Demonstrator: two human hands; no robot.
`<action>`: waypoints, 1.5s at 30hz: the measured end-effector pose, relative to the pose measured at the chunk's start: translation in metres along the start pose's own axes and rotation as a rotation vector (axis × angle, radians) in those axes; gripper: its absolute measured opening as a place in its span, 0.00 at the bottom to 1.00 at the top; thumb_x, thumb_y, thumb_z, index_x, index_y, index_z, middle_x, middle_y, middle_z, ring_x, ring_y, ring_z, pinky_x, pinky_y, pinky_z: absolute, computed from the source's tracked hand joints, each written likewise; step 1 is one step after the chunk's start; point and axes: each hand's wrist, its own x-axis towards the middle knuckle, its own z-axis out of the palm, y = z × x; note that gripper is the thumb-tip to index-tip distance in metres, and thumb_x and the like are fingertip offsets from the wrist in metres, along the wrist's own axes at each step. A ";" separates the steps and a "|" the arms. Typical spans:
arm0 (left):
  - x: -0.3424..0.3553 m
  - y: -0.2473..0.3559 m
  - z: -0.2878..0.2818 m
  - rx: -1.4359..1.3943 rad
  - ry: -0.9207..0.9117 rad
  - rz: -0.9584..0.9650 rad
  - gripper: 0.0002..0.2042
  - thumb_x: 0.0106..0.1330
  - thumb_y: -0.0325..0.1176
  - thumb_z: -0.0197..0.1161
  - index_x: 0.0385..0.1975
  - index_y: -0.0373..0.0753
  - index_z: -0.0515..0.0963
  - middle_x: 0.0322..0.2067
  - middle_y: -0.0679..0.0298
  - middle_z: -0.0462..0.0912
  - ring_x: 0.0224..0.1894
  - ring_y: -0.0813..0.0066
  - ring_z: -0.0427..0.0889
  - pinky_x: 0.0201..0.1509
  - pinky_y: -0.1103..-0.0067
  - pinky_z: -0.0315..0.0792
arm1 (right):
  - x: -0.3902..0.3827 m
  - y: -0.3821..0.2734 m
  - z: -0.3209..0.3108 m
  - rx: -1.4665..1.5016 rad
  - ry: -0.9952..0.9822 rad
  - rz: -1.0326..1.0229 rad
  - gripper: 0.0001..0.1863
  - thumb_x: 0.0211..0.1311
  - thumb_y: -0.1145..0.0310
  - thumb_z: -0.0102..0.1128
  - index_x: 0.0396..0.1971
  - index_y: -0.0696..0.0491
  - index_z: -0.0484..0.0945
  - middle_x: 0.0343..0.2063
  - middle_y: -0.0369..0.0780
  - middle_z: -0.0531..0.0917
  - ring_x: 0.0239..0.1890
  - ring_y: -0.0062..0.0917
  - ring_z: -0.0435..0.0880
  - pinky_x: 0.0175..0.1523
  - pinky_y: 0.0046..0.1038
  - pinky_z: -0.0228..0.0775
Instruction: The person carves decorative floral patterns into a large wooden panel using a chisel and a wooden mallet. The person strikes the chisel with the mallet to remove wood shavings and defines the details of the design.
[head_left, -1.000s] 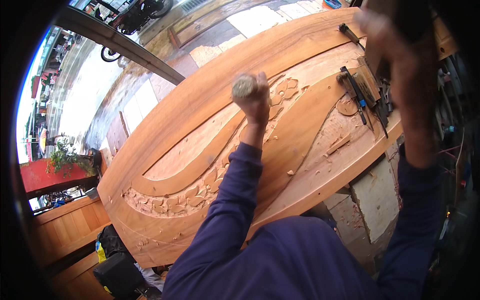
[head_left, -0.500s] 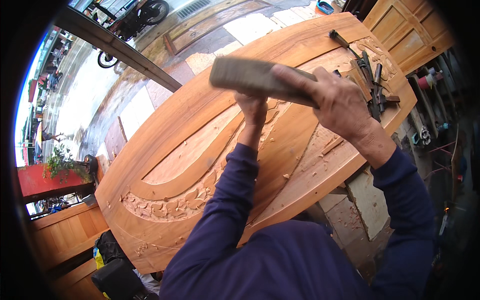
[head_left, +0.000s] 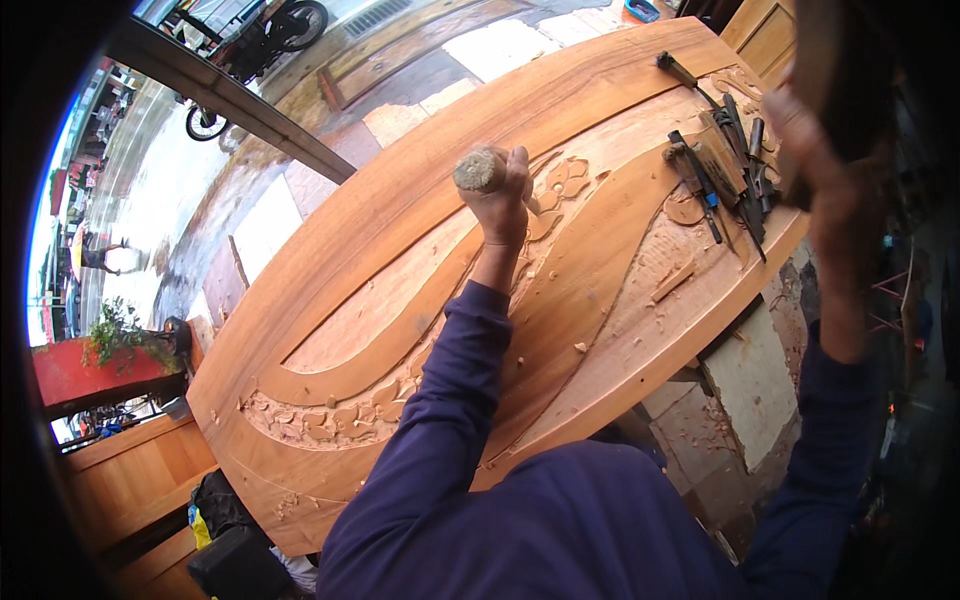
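Left hand grips a chisel upright, butt toward the camera, on the carved wooden panel; right hand clasps a blurred wooden mallet raised high.

**Chisel set on the carved panel, mallet hand raised**

My left hand is closed around a chisel whose worn, rounded wooden butt points up at me; its blade end is hidden behind my fist, down on the big oval wooden panel. My right hand is lifted high at the right, blurred, gripping a wooden mallet. A cluster of spare carving tools lies on the panel's far right end. Carved flowers run along the lower left border, and wood chips are scattered over the recessed curves.
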 end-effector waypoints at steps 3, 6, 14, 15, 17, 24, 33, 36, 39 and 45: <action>0.003 -0.002 0.018 0.008 -0.065 -0.066 0.09 0.67 0.23 0.67 0.31 0.38 0.70 0.16 0.71 0.68 0.13 0.84 0.63 0.16 0.81 0.58 | 0.030 0.040 -0.061 0.080 0.024 0.083 0.20 0.63 0.62 0.73 0.53 0.52 0.83 0.44 0.40 0.86 0.44 0.24 0.85 0.49 0.29 0.80; 0.007 -0.009 0.030 0.062 -0.112 -0.119 0.10 0.67 0.23 0.67 0.31 0.38 0.70 0.16 0.71 0.69 0.13 0.84 0.64 0.16 0.82 0.58 | 0.033 0.051 -0.058 -0.063 0.183 0.061 0.23 0.62 0.65 0.72 0.58 0.50 0.81 0.46 0.42 0.87 0.44 0.29 0.87 0.50 0.32 0.81; -0.002 -0.020 0.009 0.339 -0.173 0.049 0.10 0.67 0.27 0.71 0.25 0.36 0.77 0.21 0.69 0.77 0.23 0.80 0.76 0.27 0.79 0.71 | -0.022 0.012 0.069 -0.356 -0.572 -0.219 0.43 0.54 0.82 0.65 0.72 0.36 0.71 0.39 0.43 0.85 0.36 0.36 0.89 0.39 0.38 0.81; 0.001 -0.023 0.011 0.308 -0.176 0.007 0.10 0.67 0.26 0.70 0.27 0.37 0.75 0.21 0.69 0.76 0.21 0.82 0.74 0.23 0.80 0.71 | -0.013 0.011 0.061 -0.238 -0.411 -0.206 0.42 0.55 0.81 0.66 0.71 0.38 0.71 0.39 0.43 0.86 0.37 0.34 0.89 0.39 0.36 0.81; -0.002 -0.020 0.005 0.294 -0.200 -0.028 0.09 0.70 0.26 0.68 0.29 0.38 0.75 0.20 0.70 0.75 0.19 0.83 0.73 0.20 0.81 0.70 | -0.011 -0.002 0.070 -0.003 -0.175 -0.089 0.37 0.59 0.78 0.67 0.70 0.45 0.71 0.42 0.43 0.86 0.39 0.32 0.89 0.42 0.33 0.81; -0.018 -0.035 -0.029 0.939 -0.208 0.070 0.12 0.69 0.38 0.69 0.31 0.37 0.77 0.27 0.57 0.79 0.31 0.66 0.77 0.39 0.68 0.75 | -0.009 -0.007 0.093 -0.168 -0.384 -0.419 0.31 0.63 0.80 0.59 0.68 0.46 0.77 0.34 0.46 0.84 0.32 0.40 0.81 0.39 0.40 0.76; -0.154 0.052 0.007 0.651 -0.002 0.295 0.21 0.56 0.38 0.84 0.39 0.38 0.77 0.35 0.59 0.80 0.38 0.62 0.81 0.44 0.72 0.77 | -0.272 0.057 0.091 0.649 -0.351 0.762 0.45 0.62 0.71 0.73 0.75 0.59 0.57 0.64 0.49 0.74 0.63 0.37 0.77 0.69 0.39 0.69; -0.119 0.052 0.034 0.577 -0.102 0.206 0.30 0.56 0.38 0.83 0.56 0.37 0.75 0.46 0.53 0.82 0.47 0.58 0.83 0.50 0.70 0.77 | -0.315 0.082 0.087 0.853 -0.273 1.042 0.36 0.63 0.73 0.69 0.70 0.59 0.63 0.47 0.42 0.79 0.39 0.25 0.77 0.44 0.27 0.71; -0.139 -0.017 -0.015 0.711 0.025 0.127 0.27 0.73 0.34 0.64 0.69 0.35 0.66 0.53 0.55 0.82 0.49 0.65 0.83 0.50 0.70 0.78 | -0.288 0.069 0.086 0.876 -0.307 1.211 0.26 0.62 0.73 0.71 0.59 0.60 0.73 0.38 0.36 0.80 0.31 0.17 0.75 0.35 0.22 0.71; -0.028 0.033 0.020 0.059 0.215 0.137 0.18 0.72 0.39 0.60 0.57 0.43 0.69 0.28 0.61 0.74 0.24 0.73 0.76 0.24 0.77 0.76 | -0.274 0.091 0.082 0.785 -0.297 1.020 0.21 0.62 0.75 0.72 0.52 0.61 0.75 0.39 0.36 0.82 0.40 0.21 0.81 0.49 0.26 0.75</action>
